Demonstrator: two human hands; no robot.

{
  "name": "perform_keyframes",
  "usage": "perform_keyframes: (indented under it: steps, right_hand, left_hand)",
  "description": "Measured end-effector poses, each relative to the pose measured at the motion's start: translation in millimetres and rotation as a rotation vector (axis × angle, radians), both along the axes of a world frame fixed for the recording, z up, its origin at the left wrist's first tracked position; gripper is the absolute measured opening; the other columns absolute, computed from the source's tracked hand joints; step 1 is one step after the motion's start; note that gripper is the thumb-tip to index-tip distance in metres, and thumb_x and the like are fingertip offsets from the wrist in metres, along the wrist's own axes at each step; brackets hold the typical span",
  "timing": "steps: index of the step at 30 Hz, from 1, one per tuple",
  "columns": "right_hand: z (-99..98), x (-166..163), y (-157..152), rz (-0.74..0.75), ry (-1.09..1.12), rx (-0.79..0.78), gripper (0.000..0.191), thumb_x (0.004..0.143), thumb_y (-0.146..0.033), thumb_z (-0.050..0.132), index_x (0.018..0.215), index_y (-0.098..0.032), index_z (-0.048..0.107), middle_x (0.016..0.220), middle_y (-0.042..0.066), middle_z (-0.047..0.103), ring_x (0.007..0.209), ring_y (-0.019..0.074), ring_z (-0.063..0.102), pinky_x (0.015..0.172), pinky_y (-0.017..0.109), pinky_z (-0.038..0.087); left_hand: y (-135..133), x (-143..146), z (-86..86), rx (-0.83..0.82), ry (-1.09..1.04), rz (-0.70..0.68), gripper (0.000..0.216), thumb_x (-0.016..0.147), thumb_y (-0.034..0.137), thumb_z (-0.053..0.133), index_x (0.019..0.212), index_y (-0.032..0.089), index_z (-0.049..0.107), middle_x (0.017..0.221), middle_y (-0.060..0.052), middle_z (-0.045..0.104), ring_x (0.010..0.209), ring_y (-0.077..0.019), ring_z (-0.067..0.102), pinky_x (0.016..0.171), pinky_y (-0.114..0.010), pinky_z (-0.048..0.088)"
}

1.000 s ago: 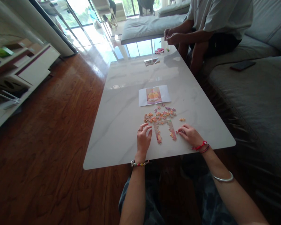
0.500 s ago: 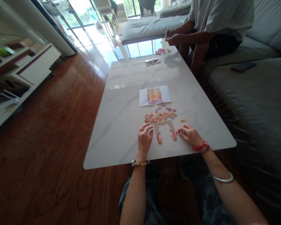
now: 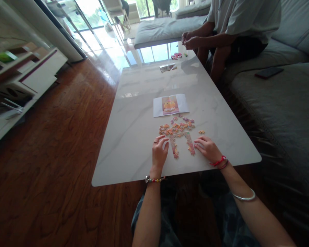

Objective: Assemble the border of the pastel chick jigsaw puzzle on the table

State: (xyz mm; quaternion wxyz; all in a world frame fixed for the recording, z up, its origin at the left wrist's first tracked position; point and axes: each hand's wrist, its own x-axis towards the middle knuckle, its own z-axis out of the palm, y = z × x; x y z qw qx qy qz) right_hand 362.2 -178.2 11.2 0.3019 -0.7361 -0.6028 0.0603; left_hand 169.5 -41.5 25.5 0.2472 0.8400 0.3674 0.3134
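Note:
A partly joined jigsaw puzzle (image 3: 173,140) lies on the white marbled table, shaped like an upside-down U with its gap toward me. Left of it, my left hand (image 3: 159,151) rests with curved fingers apart, holding nothing I can see. My right hand (image 3: 208,148) is just beyond the puzzle's right side, fingers spread and no piece visible between them. Loose orange and pink puzzle pieces (image 3: 176,128) are heaped along the top edge. A joined pair of yellowish pieces (image 3: 201,132) sits apart, above my right hand.
Behind the pieces lies a creased picture sheet (image 3: 170,104). Farther along the table (image 3: 134,137) are a silvery packet (image 3: 168,68) and a pink pile (image 3: 176,56). Another person (image 3: 229,34) sits at the far right, hands together. A phone (image 3: 269,72) lies on the sofa.
The fingers of my right hand have parted, and the small pink piece seen at their tips is no longer visible there. My left hand has hardly moved.

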Motion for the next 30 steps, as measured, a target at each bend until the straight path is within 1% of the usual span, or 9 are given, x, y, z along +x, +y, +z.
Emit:
perform_keyframes:
  steps: [3, 5, 8, 10, 12, 15, 20, 26, 30]
  right_hand:
    - [7.1, -14, 3, 0.03, 0.005, 0.02, 0.018, 0.079, -0.026, 0.049, 0.09, -0.019, 0.06, 0.09, 0.008, 0.056, 0.087, 0.0201, 0.052, 0.078, 0.035, 0.043]
    - [12.1, -30, 5, 0.079, -0.011, 0.003, 0.019, 0.077, -0.029, 0.052, 0.091, -0.02, 0.06, 0.093, 0.008, 0.057, 0.088, 0.0206, 0.052, 0.079, 0.036, 0.042]
    - [16.7, -57, 11, 0.141, -0.066, -0.051, 0.021, 0.075, -0.032, 0.056, 0.092, -0.02, 0.059, 0.094, 0.008, 0.057, 0.089, 0.0219, 0.051, 0.079, 0.039, 0.039]
    - [17.1, -72, 15, 0.162, -0.088, -0.076, 0.023, 0.072, -0.031, 0.06, 0.092, -0.021, 0.058, 0.091, 0.008, 0.057, 0.088, 0.0223, 0.05, 0.08, 0.04, 0.038]
    - [16.1, -81, 18, 0.147, -0.095, -0.098, 0.024, 0.07, -0.03, 0.061, 0.092, -0.02, 0.057, 0.089, 0.008, 0.057, 0.087, 0.0225, 0.05, 0.08, 0.04, 0.037]
    - [14.3, -85, 21, 0.088, -0.113, -0.136, 0.021, 0.073, -0.028, 0.059, 0.091, -0.018, 0.056, 0.086, 0.008, 0.056, 0.086, 0.0229, 0.05, 0.077, 0.038, 0.038]
    - [12.2, -88, 23, 0.049, -0.14, -0.157, 0.015, 0.077, -0.028, 0.052, 0.086, -0.017, 0.056, 0.082, 0.009, 0.054, 0.083, 0.0219, 0.049, 0.076, 0.036, 0.039]
    - [12.2, -91, 27, -0.02, -0.017, -0.158, 0.018, 0.079, -0.032, 0.047, 0.081, -0.016, 0.055, 0.08, 0.008, 0.053, 0.078, 0.0186, 0.051, 0.073, 0.032, 0.041]
    - [13.4, -90, 31, -0.01, 0.062, -0.207, 0.022, 0.084, -0.029, 0.04, 0.082, -0.014, 0.056, 0.08, 0.007, 0.054, 0.076, 0.0167, 0.052, 0.071, 0.029, 0.042]
  left_hand:
    - [0, -1, 0.3, 0.01, 0.037, -0.03, 0.016, 0.076, 0.019, 0.052, 0.089, 0.022, 0.061, 0.107, -0.005, 0.054, 0.103, -0.0176, 0.049, 0.091, -0.036, 0.041]
    - [-2, -1, 0.5, 0.032, 0.111, -0.067, 0.017, 0.075, 0.021, 0.054, 0.089, 0.025, 0.062, 0.114, -0.004, 0.051, 0.112, -0.0196, 0.042, 0.095, -0.039, 0.036]
    - [-6, -1, 0.3, 0.055, 0.257, -0.091, 0.019, 0.071, 0.024, 0.06, 0.088, 0.031, 0.063, 0.127, 0.0, 0.042, 0.124, -0.0251, 0.026, 0.098, -0.046, 0.029]
    - [-9, 0, 0.1, 0.04, 0.33, -0.081, 0.02, 0.069, 0.026, 0.062, 0.087, 0.033, 0.064, 0.133, 0.002, 0.035, 0.127, -0.0283, 0.019, 0.097, -0.051, 0.026]
    - [-11, 0, 0.1, 0.012, 0.369, -0.062, 0.018, 0.069, 0.028, 0.062, 0.086, 0.034, 0.064, 0.137, 0.003, 0.029, 0.128, -0.0305, 0.014, 0.096, -0.055, 0.024]
    - [-10, 2, 0.5, -0.028, 0.378, -0.049, 0.016, 0.069, 0.028, 0.062, 0.084, 0.032, 0.063, 0.14, 0.003, 0.021, 0.13, -0.0324, 0.007, 0.095, -0.06, 0.019]
    - [-8, 5, 1.7, -0.09, 0.362, -0.051, 0.018, 0.065, 0.023, 0.065, 0.082, 0.029, 0.062, 0.143, 0.004, 0.011, 0.129, -0.0354, -0.002, 0.093, -0.067, 0.012]
    - [-9, 7, 8.7, -0.141, 0.435, -0.046, 0.022, 0.066, 0.023, 0.062, 0.087, 0.027, 0.058, 0.143, 0.003, 0.008, 0.13, -0.032, -0.008, 0.096, -0.064, 0.008]
    - [-10, 8, 12.6, -0.168, 0.464, -0.047, 0.022, 0.066, 0.024, 0.062, 0.088, 0.025, 0.056, 0.144, 0.002, 0.005, 0.13, -0.0314, -0.01, 0.097, -0.063, 0.006]
